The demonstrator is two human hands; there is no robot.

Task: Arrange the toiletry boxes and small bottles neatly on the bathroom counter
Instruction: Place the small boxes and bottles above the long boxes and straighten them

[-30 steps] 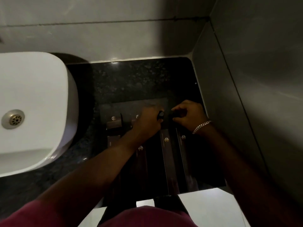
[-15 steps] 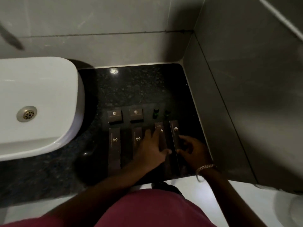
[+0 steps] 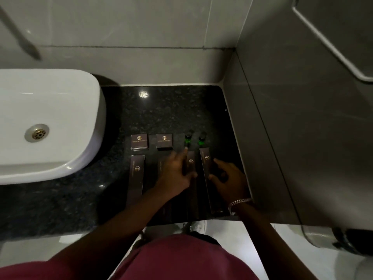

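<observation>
On the black granite counter (image 3: 171,110) two small square dark boxes (image 3: 138,142) (image 3: 164,141) and two small green bottles with dark caps (image 3: 188,138) (image 3: 201,139) stand in a back row. In front lie several long dark boxes side by side: the leftmost (image 3: 136,174), one mostly under my left hand, a third (image 3: 190,160) and the rightmost (image 3: 206,164). My left hand (image 3: 177,172) rests flat with fingers spread on the middle long boxes. My right hand (image 3: 228,178) has curled fingers touching the rightmost long box's right edge.
A white basin (image 3: 60,118) with a metal drain (image 3: 37,133) stands at the left, overlapping the counter. Grey tiled walls close the back and right side. The counter's front edge runs near my body, with pale floor below.
Both hands have pulled back from the bottles at the back row to the long boxes in front. The view has also risen and widened, showing the whole row.
</observation>
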